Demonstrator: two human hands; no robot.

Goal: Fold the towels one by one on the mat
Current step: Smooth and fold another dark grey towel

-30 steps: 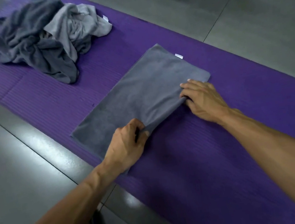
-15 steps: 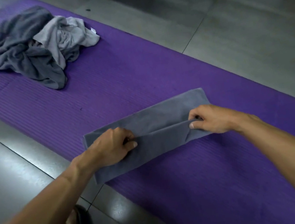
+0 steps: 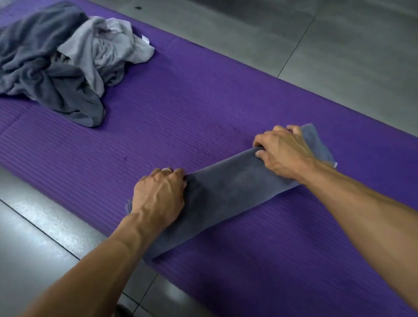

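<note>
On the ribbed purple foam mat (image 3: 195,116), my left hand (image 3: 157,197) and right hand (image 3: 283,154) each curl a grip around opposite ends of the folded dark grey towel (image 3: 230,190); a heap of crumpled grey towels (image 3: 59,61) lies well apart.

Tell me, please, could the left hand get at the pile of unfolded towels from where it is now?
Probably yes, once it lets go. The left hand grips the folded grey towel, and only bare purple mat lies between it and the pile; whether that lies within arm's reach is uncertain.
</note>
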